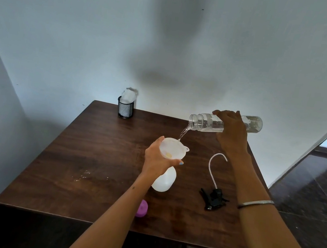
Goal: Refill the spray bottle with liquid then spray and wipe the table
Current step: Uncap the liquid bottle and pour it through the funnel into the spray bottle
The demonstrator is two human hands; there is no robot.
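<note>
Now funnel point(173, 148) in L grip point(156, 160)

mesh cup point(125, 108): black, upright at the far left corner of the counter, close to the wall.
white wad point(129, 94): crumpled, stuffed into the mesh cup and sticking out above its rim; whether paper or cloth cannot be told.
purple cap point(141, 208): near the counter's near edge, left of middle, partly hidden.
wall point(87, 30): pale blue-grey, carrying a dark soft shadow.
floor point(315, 196): dark glossy tiles, to the right.
bracelet point(256, 204): thin metal band.
</note>
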